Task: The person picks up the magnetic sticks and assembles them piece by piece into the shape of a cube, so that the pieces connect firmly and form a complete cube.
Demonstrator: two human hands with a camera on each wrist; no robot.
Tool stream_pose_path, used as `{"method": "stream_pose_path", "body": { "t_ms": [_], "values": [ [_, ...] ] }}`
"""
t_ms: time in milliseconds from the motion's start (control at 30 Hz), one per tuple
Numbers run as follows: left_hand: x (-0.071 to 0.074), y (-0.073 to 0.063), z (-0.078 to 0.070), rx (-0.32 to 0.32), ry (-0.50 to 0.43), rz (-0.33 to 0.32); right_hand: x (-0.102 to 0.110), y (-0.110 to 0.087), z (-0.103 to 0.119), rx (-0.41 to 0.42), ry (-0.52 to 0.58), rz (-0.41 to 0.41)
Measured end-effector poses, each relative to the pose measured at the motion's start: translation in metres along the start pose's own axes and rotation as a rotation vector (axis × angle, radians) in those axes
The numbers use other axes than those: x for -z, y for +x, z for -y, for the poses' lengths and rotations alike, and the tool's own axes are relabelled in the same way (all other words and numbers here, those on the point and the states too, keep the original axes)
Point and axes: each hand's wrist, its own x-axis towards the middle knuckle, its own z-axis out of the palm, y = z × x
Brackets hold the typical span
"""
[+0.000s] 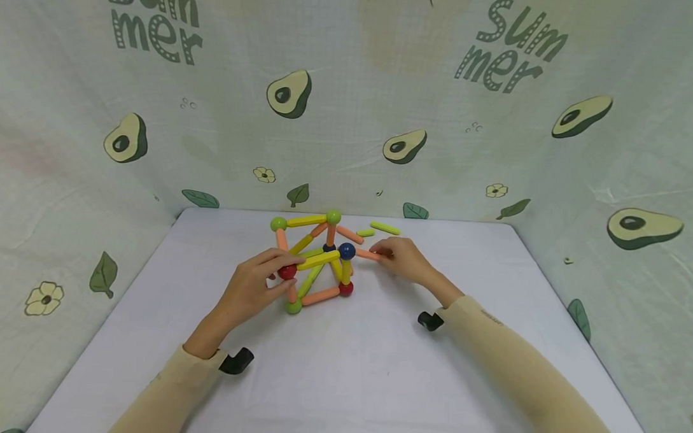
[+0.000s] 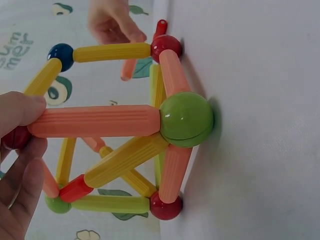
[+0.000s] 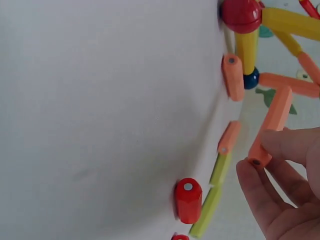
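A cube-like frame of colored magnetic sticks and balls stands on the white table. My left hand holds it at a red ball on the near upper corner, thumb and fingers round the ball and the top of a salmon stick. That stick runs down to a green ball at the table. My right hand pinches another salmon stick between thumb and fingers. In the head view, its far end points at the blue ball on the frame's right upper corner. A yellow stick joins the red and blue balls.
Loose lime sticks and a salmon stick lie behind the frame. A red stick lies on the table in the right wrist view. Printed avocado cloth hangs behind and at both sides.
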Motion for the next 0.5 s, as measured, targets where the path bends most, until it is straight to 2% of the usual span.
{"method": "stream_pose_path", "body": {
  "t_ms": [267, 500],
  "values": [
    [0.000, 0.003, 0.000, 0.005, 0.011, 0.006, 0.003, -0.039, 0.016, 0.102, 0.085, -0.014],
    [0.000, 0.003, 0.001, -0.005, 0.004, -0.001, -0.001, -0.053, 0.036, 0.156, 0.214, 0.009]
  ]
}}
